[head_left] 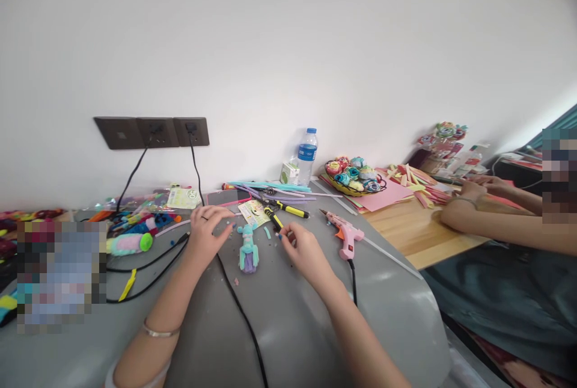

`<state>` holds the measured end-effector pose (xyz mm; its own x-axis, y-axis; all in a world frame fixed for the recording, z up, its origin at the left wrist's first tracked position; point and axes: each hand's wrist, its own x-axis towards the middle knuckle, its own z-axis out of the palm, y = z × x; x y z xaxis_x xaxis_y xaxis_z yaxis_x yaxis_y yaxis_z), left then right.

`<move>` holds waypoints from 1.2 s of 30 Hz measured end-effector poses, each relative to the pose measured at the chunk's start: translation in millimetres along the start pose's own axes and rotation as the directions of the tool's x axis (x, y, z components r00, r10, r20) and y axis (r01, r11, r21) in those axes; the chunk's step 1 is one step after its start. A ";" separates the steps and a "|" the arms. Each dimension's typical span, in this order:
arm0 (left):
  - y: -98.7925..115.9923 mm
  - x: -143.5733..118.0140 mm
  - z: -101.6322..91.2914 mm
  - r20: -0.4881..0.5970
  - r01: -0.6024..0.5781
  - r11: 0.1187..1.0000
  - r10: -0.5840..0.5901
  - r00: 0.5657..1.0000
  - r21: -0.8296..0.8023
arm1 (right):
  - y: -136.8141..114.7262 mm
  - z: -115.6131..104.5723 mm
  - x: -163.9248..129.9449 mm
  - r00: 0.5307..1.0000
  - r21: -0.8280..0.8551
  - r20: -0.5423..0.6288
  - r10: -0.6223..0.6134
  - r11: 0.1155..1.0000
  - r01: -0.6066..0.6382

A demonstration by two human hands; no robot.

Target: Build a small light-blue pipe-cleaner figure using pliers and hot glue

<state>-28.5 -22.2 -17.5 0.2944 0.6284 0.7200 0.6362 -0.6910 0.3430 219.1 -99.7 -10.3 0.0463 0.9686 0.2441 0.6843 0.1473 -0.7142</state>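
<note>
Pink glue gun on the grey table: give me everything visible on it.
The pink glue gun looks like plastic, with a pale pointed nozzle aimed up-left and an orange trigger under the body. It rests on the grey table, close to the edge of the wooden desk, to the right of the right hand. A black cord leaves its handle toward the viewer. No hand touches it. Whether it is switched on cannot be told.

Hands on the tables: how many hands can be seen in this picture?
4. The person's left hand and right hand rest on the grey table beside the pipe-cleaner figure. A co-worker's two hands lie overlapped on the wooden table, right.
</note>
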 end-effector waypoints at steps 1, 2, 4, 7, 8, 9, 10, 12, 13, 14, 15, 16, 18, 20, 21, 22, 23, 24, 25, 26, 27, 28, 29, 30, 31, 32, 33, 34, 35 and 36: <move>5.6 0.1 1.1 0.031 -0.023 0.998 0.025 0.999 -0.058 | -1.1 -0.6 2.9 1.000 0.096 0.011 -0.009 0.995 0.008; 10.7 0.1 2.6 0.054 -0.047 0.992 0.053 0.997 -0.114 | -3.3 -0.3 6.6 0.999 0.190 0.030 -0.022 0.982 0.016; 18.1 -0.6 6.3 0.086 -0.069 0.978 0.087 0.992 -0.196 | -10.5 3.3 15.6 0.993 0.345 0.082 -0.082 0.937 0.049; 19.2 -2.0 11.3 0.084 -0.052 0.960 0.078 0.993 -0.274 | -23.9 14.1 30.4 0.964 0.470 0.163 -0.212 0.875 0.113; 17.4 -2.2 12.1 0.078 -0.035 0.956 0.060 0.995 -0.290 | -27.8 18.2 35.1 0.955 0.484 0.176 -0.237 0.866 0.125; 15.1 -2.4 12.3 0.072 -0.012 0.953 0.036 0.997 -0.303 | -31.1 21.9 39.8 0.951 0.488 0.183 -0.251 0.863 0.134; 12.5 -2.3 12.0 0.066 0.013 0.950 0.008 0.998 -0.312 | -33.8 25.2 44.4 0.949 0.486 0.181 -0.259 0.862 0.143; 7.9 -1.8 10.1 0.047 0.060 0.943 -0.047 0.998 -0.329 | -37.8 29.9 53.7 0.943 0.491 0.172 -0.284 0.855 0.168; 6.2 -1.3 8.7 0.033 0.077 0.938 -0.070 0.997 -0.338 | -39.4 31.4 58.6 0.937 0.502 0.173 -0.303 0.846 0.181; 4.9 -0.7 7.1 0.019 0.088 0.933 -0.087 0.996 -0.349 | -40.8 32.3 63.8 0.930 0.518 0.179 -0.320 0.835 0.188; 3.9 0.2 5.5 0.002 0.095 0.928 -0.101 0.995 -0.361 | -42.4 33.0 69.5 0.923 0.537 0.193 -0.332 0.823 0.184; 3.3 1.4 3.7 -0.015 0.103 0.923 -0.117 0.993 -0.371 | -44.0 33.6 75.7 0.917 0.563 0.212 -0.337 0.809 0.167; 2.6 5.2 0.1 -0.055 0.132 0.916 -0.165 0.985 -0.379 | -47.5 35.4 89.5 0.903 0.638 0.260 -0.341 0.763 0.105; 2.4 11.2 -3.9 -0.092 0.170 0.911 -0.220 0.971 -0.377 | -51.0 38.6 104.6 0.891 0.732 0.286 -0.353 0.680 0.034; 2.3 15.0 -5.9 -0.106 0.188 0.908 -0.243 0.964 -0.374 | -52.7 40.6 112.2 0.887 0.774 0.288 -0.360 0.633 0.005; 2.1 19.2 -7.8 -0.115 0.202 0.907 -0.261 0.959 -0.369 | -54.1 42.9 119.5 0.886 0.806 0.289 -0.363 0.591 -0.021; 1.6 23.6 -9.4 -0.127 0.213 0.908 -0.275 0.953 -0.361 | -55.4 45.2 126.2 0.884 0.828 0.293 -0.363 0.558 -0.045; 0.8 28.1 -10.7 -0.141 0.227 0.909 -0.291 0.946 -0.349 | -56.3 47.5 132.2 0.883 0.843 0.299 -0.360 0.533 -0.068; -0.5 32.3 -11.4 -0.157 0.236 0.912 -0.301 0.941 -0.335 | -56.7 49.9 137.4 0.882 0.853 0.308 -0.356 0.515 -0.090; -2.3 36.0 -11.7 -0.172 0.242 0.914 -0.308 0.936 -0.325 | -56.7 52.2 141.6 0.881 0.859 0.316 -0.352 0.500 -0.108; -4.7 38.9 -11.3 -0.180 0.243 0.916 -0.310 0.933 -0.320 | -56.2 54.6 144.8 0.882 0.865 0.319 -0.346 0.486 -0.123; -7.5 40.9 -10.5 -0.183 0.238 0.915 -0.307 0.934 -0.325 | -55.0 57.0 147.1 0.885 0.872 0.321 -0.338 0.470 -0.137; -10.5 41.9 -9.4 -0.179 0.233 0.913 -0.305 0.935 -0.336 | -53.4 59.4 148.6 0.885 0.878 0.326 -0.332 0.454 -0.153; -13.6 41.9 -8.1 -0.171 0.231 0.908 -0.305 0.937 -0.350 | -51.4 61.7 149.3 0.883 0.882 0.335 -0.328 0.440 -0.171; -16.5 40.9 -6.8 -0.158 0.231 0.902 -0.305 0.939 -0.364 | -49.1 63.9 149.4 0.878 0.884 0.349 -0.327 0.427 -0.192; -19.1 39.3 -5.7 -0.141 0.233 0.897 -0.304 0.942 -0.376 | -46.6 66.0 149.0 0.871 0.883 0.366 -0.328 0.418 -0.213; -21.2 37.3 -4.9 -0.121 0.237 0.892 -0.303 0.945 -0.385 | -44.2 67.7 148.3 0.863 0.882 0.382 -0.332 0.411 -0.232; -22.8 35.0 -4.6 -0.101 0.242 0.887 -0.303 0.948 -0.394 | -42.1 69.2 147.5 0.854 0.879 0.396 -0.338 0.409 -0.246; -23.9 32.8 -4.5 -0.081 0.245 0.880 -0.302 0.950 -0.407 | -40.2 70.4 146.7 0.845 0.876 0.408 -0.346 0.409 -0.255; -24.6 30.8 -4.8 -0.063 0.249 0.872 -0.302 0.951 -0.422 | -38.6 71.4 145.9 0.837 0.873 0.418 -0.354 0.413 -0.261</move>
<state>-38.5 12.5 -0.8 0.0427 0.7839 0.6194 0.3271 -0.5968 0.7327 147.5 50.3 6.1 -0.5078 0.8418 0.1829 -0.3647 -0.0178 -0.9310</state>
